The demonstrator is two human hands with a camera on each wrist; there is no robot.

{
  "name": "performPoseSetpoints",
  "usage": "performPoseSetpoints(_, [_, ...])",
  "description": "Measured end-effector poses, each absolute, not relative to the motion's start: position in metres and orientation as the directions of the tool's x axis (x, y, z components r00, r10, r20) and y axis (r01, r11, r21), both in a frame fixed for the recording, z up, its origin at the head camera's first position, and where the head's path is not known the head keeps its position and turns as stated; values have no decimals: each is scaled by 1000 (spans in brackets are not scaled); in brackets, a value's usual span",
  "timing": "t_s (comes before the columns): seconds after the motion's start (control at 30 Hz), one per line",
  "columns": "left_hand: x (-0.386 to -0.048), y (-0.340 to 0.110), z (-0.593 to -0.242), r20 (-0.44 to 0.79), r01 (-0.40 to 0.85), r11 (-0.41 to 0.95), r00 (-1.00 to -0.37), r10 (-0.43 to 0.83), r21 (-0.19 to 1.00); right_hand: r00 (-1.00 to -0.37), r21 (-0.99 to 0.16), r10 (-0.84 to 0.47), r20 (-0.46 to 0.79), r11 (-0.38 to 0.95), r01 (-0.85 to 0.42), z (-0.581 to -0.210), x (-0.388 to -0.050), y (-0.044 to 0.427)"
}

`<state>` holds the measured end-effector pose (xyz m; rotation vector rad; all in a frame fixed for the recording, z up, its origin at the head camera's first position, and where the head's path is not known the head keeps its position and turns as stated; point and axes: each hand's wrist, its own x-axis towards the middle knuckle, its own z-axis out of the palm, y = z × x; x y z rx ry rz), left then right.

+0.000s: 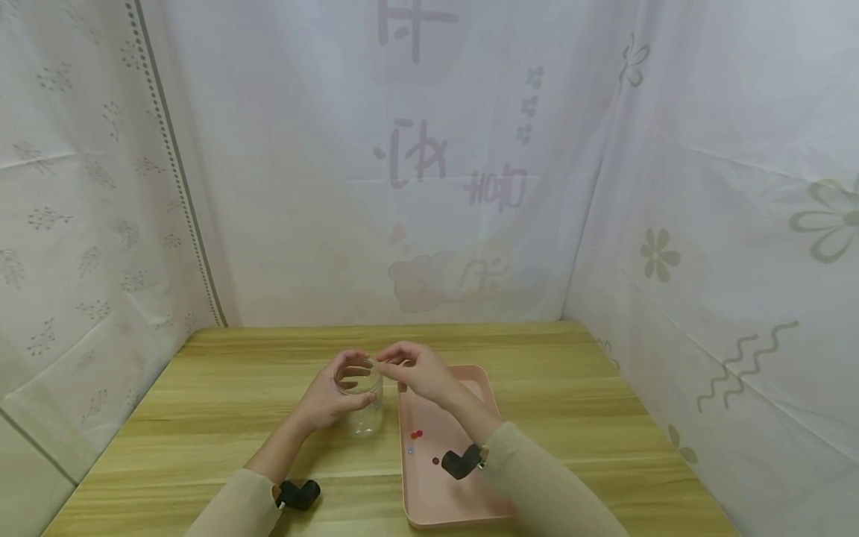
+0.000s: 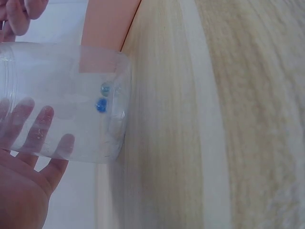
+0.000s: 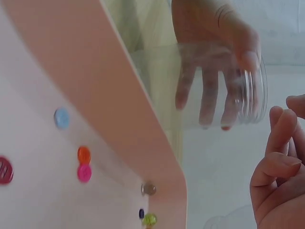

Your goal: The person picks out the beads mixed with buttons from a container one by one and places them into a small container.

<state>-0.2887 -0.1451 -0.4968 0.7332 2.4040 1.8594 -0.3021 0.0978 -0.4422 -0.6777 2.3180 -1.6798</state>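
Observation:
A clear plastic jar (image 1: 365, 418) stands upright on the table. My left hand (image 1: 338, 391) grips it near the rim, fingers and thumb spread around the wall. Inside, low in the jar, show a deep blue marble (image 2: 101, 105) and a paler blue-green marble (image 2: 105, 88). At the jar's mouth is my right hand (image 1: 419, 373). Its fingers are curled, with thumb and fingertips close together, beside the rim in the right wrist view. Whether something small sits between those fingertips is hidden.
Right of the jar lies a pink tray (image 1: 439, 507). In it are a light blue button (image 3: 61, 118), an orange button (image 3: 84, 155), a pink button (image 3: 84, 172), a dark red button (image 3: 5, 171), a clear marble (image 3: 148, 188) and a yellow-green marble (image 3: 149, 219). Curtains surround the table.

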Motion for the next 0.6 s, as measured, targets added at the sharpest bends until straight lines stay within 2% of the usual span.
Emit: performPoseSetpoints(0.6, [-292,-147,-499,253,334,171,-892,375,927,-910,-922,-409,70,321,-215,-466,-310,134])
